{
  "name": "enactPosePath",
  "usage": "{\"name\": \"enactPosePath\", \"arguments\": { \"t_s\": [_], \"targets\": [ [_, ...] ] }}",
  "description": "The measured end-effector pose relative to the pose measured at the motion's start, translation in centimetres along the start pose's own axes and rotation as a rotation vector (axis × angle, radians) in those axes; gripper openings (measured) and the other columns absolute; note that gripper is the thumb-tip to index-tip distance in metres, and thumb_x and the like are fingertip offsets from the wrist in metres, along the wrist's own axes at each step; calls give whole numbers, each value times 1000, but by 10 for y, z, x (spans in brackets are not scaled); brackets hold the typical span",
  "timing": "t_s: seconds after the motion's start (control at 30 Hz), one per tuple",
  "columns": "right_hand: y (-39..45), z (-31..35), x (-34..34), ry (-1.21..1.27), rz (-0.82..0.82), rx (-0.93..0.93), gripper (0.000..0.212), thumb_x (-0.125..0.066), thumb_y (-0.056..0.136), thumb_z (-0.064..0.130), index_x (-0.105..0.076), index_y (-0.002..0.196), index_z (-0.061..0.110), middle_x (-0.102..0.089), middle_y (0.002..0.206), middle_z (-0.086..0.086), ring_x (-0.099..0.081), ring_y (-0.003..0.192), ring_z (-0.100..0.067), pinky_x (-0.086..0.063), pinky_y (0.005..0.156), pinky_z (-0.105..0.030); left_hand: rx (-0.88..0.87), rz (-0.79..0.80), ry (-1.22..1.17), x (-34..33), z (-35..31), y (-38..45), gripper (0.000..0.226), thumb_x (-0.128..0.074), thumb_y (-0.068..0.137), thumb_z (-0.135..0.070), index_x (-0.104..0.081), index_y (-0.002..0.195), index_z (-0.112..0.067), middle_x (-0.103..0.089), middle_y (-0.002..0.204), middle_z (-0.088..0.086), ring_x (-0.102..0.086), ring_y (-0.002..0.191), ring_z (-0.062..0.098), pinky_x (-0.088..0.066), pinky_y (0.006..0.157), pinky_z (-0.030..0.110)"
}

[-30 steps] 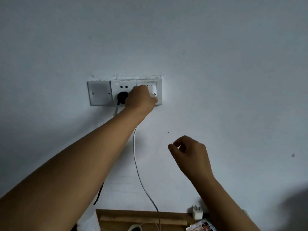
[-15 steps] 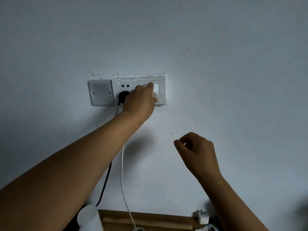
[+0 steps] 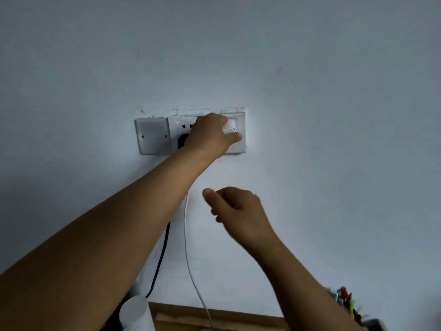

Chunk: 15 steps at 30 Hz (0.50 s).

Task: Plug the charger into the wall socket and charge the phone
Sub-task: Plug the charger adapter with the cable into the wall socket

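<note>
In the middle of the frame the left hand (image 3: 210, 134) reaches up to the wall socket (image 3: 239, 130) and closes around the white charger (image 3: 230, 129), pressing it against the right-hand plate; only a pale corner of the charger shows past the fingers, so whether its pins are fully seated cannot be told. The plugging step looks nearly done, and what seems left is to let go and connect the phone, which is not in view. Below, centre right, the right hand (image 3: 238, 209) hangs loosely curled and holds nothing. A thin white cable (image 3: 187, 247) drops from under the left wrist toward the wooden ledge (image 3: 214, 316) at the bottom edge, limp and smooth. Beside it a thicker black cord (image 3: 162, 256) runs down from a black plug (image 3: 182, 140) in the middle plate. A blank square cover (image 3: 151, 134) sits at the left. The plates are glossy hard plastic; the wall (image 3: 334, 115) is matt, with rough paint above the sockets.
</note>
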State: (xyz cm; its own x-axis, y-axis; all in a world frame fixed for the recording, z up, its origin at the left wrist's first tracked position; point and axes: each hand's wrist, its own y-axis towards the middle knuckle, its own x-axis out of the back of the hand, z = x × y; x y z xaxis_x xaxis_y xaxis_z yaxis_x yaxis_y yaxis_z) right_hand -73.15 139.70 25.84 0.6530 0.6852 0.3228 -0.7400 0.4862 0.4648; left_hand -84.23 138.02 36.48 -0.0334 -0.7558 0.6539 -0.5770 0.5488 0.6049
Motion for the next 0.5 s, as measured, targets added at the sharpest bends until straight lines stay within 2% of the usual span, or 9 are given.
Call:
{"name": "enactPosePath", "arguments": {
  "t_s": [0.07,0.1,0.17,0.23,0.3,0.37,0.4,0.47,0.5],
  "targets": [
    [-6,3,-8,20,78,9,55,-58,82,50,-60,74,-4,-63,67,-20,-55,55,-21,-43,57,-29,19,-12,-32,0,0,2,22,-65,80,-34,-54,79,-14,-51,88,2,-52,84,22,-52,86,41],
    [-8,3,-11,33,102,-2,49,-61,81,47,-61,70,0,-59,59,-10,-50,50,-9,-41,53,-22,28,-17,-45,-1,0,3,23,-64,81,-33,-58,79,-11,-54,89,1,-54,86,23,-53,85,40],
    [-11,2,-18,70,133,-16,36,-63,82,42,-62,66,10,-52,53,6,-45,46,-2,-37,49,-13,37,-28,-54,-3,0,5,27,-64,81,-33,-63,82,-6,-64,91,7,-59,90,26,-54,83,38],
    [-14,-2,-24,105,154,-9,33,-62,83,42,-60,62,16,-50,51,9,-45,46,-1,-37,49,-12,39,-47,-37,-6,1,6,27,-64,81,-34,-61,79,-8,-66,91,11,-59,87,28,-51,77,33],
    [-16,-4,-27,116,153,7,35,-61,83,43,-56,58,20,-48,46,11,-45,45,-1,-36,49,-12,38,-59,-8,-9,2,7,24,-63,82,-35,-53,76,-14,-57,85,7,-50,79,25,-42,70,29],
    [-15,-7,-29,67,142,23,32,-61,83,42,-61,64,17,-50,50,11,-47,48,-2,-38,52,-14,37,-53,-1,-12,3,9,21,-63,83,-34,-56,79,-14,-55,86,7,-51,81,26,-37,70,27],
    [-13,-8,-28,34,132,30,32,-61,83,42,-64,69,14,-54,54,10,-49,51,-2,-40,54,-17,38,-52,-22,-12,3,10,23,-63,83,-33,-63,88,-11,-61,93,10,-57,90,29,-39,73,26],
    [-12,-11,-26,-16,101,31,32,-61,83,42,-67,75,12,-60,63,7,-53,57,-4,-44,57,-22,64,-39,-74,-5,0,13,36,-65,82,-33,-65,107,-8,-65,117,11,-59,108,27,-38,82,22],
    [-12,-11,-25,-40,84,26,32,-61,83,42,-67,76,12,-62,65,5,-55,60,-6,-45,59,-24,82,-8,-82,0,-3,15,35,-66,81,-33,-65,106,-8,-65,119,11,-60,107,25,-39,82,22]
  ]
}}
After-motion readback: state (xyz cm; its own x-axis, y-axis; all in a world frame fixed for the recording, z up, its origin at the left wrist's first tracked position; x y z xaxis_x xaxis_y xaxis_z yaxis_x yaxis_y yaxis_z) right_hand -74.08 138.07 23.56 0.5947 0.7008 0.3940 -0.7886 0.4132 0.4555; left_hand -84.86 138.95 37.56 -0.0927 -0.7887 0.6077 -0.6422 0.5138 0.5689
